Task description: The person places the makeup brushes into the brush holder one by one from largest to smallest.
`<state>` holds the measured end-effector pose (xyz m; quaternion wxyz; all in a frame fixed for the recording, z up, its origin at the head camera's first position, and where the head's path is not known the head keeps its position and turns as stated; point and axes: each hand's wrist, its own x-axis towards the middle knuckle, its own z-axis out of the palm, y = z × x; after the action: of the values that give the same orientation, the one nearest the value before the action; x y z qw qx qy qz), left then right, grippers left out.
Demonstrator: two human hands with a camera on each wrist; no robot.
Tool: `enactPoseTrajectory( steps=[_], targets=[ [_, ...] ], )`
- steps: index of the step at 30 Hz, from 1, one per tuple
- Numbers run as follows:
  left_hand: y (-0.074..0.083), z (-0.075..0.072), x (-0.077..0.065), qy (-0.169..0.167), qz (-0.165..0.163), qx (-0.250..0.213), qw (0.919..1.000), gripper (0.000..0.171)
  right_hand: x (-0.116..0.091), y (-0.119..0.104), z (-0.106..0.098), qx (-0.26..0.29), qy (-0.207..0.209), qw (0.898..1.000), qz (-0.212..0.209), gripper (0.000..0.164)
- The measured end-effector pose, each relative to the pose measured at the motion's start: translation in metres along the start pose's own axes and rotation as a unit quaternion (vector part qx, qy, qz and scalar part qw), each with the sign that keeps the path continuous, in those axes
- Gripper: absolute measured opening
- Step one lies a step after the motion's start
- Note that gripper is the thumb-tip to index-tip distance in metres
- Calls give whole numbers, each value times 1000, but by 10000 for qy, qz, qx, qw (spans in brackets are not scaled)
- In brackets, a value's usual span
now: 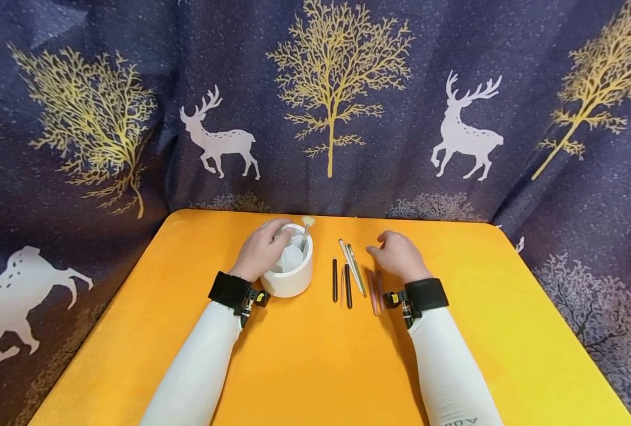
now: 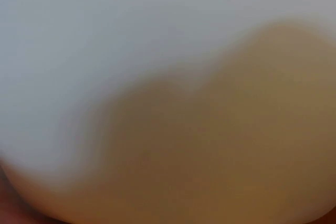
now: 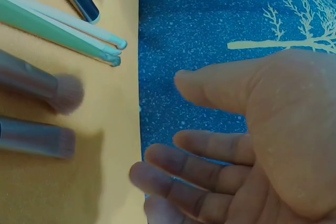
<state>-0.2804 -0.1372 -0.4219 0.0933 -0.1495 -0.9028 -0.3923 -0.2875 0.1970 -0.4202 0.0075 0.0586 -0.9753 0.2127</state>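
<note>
A white round divided holder [image 1: 288, 283] stands upright on the table, with one fan-shaped brush [image 1: 307, 222] sticking out at its right side. My left hand [image 1: 259, 248] grips the holder at its left and far rim. In the left wrist view, a blurred pale surface [image 2: 131, 24] fills the upper part. My right hand [image 1: 398, 255] hovers with loosely bent fingers and nothing in it. Just left of it lie two makeup brushes [image 1: 372, 291], seen in the right wrist view as soft-tipped brushes [image 3: 67, 93]. Slim white and green sticks [image 3: 63, 30] lie beyond them.
Dark pencil-like sticks [image 1: 348, 287] and a thin pinkish one [image 1: 342, 287] lie between holder and brushes. The orange table [image 1: 315, 367] ends at a dark cloth backdrop [image 1: 294, 195] printed with deer and trees.
</note>
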Motion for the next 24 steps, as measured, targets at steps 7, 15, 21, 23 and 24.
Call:
enactPoseTrajectory(
  steps=[7,15,21,23,24],
  targets=[
    [0,1,1,30,31,59,10000,49,-2,4,-1,-228,-474,9985,150,47],
    [0,1,0,15,35,50,10000,49,-5,6,-2,-162,-1321,9904,362,39],
    [0,1,1,-4,-2,18,10000,49,-5,10,0,-163,-1613,9857,460,46],
    [0,1,0,5,-16,2,10000,49,-7,9,-1,-159,-1687,9844,469,47],
    [1,1,0,20,-25,6,10000,49,-7,9,-1,-156,-1719,9839,470,48]
  ],
)
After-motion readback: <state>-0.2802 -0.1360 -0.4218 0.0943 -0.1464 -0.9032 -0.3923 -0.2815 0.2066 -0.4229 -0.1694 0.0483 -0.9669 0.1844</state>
